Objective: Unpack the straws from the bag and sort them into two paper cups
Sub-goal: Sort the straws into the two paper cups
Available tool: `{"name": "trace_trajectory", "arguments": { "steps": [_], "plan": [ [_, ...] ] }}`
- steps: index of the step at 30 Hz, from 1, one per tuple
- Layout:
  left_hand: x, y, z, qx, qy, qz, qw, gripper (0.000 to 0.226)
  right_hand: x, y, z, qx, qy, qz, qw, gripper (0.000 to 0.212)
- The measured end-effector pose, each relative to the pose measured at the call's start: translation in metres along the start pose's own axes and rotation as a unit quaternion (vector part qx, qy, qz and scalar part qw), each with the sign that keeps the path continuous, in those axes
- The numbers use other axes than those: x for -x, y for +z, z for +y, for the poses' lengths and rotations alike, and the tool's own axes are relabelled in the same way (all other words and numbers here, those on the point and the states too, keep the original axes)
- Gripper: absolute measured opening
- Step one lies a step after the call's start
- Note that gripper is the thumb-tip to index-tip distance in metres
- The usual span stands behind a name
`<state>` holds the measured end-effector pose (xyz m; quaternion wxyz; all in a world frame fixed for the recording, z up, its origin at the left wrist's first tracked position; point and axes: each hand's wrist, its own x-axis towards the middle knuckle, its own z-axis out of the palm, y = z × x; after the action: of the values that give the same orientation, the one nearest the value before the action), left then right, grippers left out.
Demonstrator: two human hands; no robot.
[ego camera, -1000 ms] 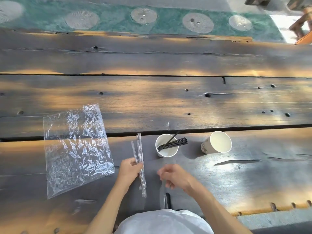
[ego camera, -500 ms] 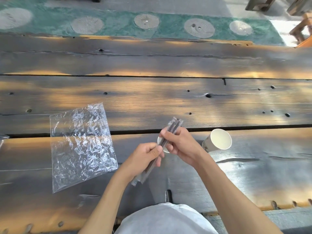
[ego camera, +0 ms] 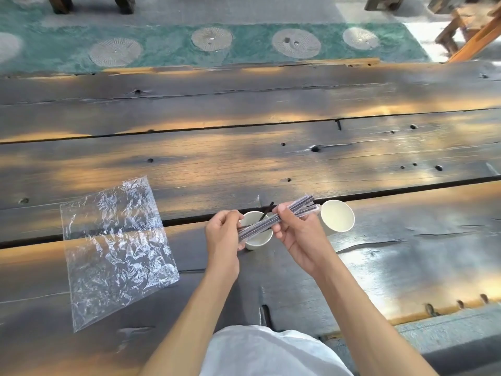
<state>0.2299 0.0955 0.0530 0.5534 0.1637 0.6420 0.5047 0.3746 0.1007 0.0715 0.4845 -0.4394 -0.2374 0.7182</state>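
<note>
Both hands hold a bundle of wrapped black straws (ego camera: 273, 220) slanting up to the right above the near cup. My left hand (ego camera: 223, 232) pinches its lower end and my right hand (ego camera: 295, 232) grips its middle. Under the bundle stands a white paper cup (ego camera: 257, 240) with one black straw (ego camera: 267, 210) leaning out of it. A second white paper cup (ego camera: 337, 215), with nothing visible inside, sits just to the right. A crinkled clear plastic bag (ego camera: 113, 248) lies flat on the table to the left.
Everything rests on a dark wooden plank table (ego camera: 298, 158) with gaps and knot holes. The near edge (ego camera: 433, 313) runs at the lower right. Beyond the far edge are a green patterned floor (ego camera: 244, 42) and wooden furniture legs (ego camera: 466, 31).
The left hand lifted the wrapped straws from the table and the right hand joined it. The bundle has moved up and right and now tilts over the near cup.
</note>
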Motion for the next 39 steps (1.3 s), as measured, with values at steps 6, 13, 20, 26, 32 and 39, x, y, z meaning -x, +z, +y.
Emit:
{"name": "trace_trajectory", "arguments": {
  "steps": [6, 13, 20, 26, 32, 39],
  "plan": [
    [-0.016, -0.007, -0.023, -0.072, 0.014, -0.029, 0.997, 0.02, -0.002, -0.057, -0.031, 0.024, -0.131, 0.197, 0.971, 0.011],
    [-0.06, -0.071, -0.089, -0.367, 0.071, 0.012, 0.928, 0.004, -0.006, -0.142, -0.049, 0.101, -0.189, 0.393, 0.894, 0.014],
    [-0.071, -0.097, -0.135, -0.656, 0.038, -0.023, 0.754, 0.09, -0.019, -0.16, -0.043, 0.009, -0.186, 0.433, 0.882, 0.023],
    [-0.071, -0.1, -0.147, -0.701, 0.045, -0.03, 0.711, 0.09, -0.022, -0.164, -0.044, 0.092, -0.198, 0.465, 0.858, 0.013],
    [-0.071, -0.103, -0.15, -0.71, 0.058, -0.032, 0.701, 0.089, -0.035, -0.157, -0.035, 0.197, -0.119, 0.384, 0.894, 0.014],
    [-0.069, -0.103, -0.148, -0.707, 0.062, -0.03, 0.704, 0.088, -0.036, -0.16, -0.03, 0.219, -0.083, 0.331, 0.914, 0.017]
  ]
}}
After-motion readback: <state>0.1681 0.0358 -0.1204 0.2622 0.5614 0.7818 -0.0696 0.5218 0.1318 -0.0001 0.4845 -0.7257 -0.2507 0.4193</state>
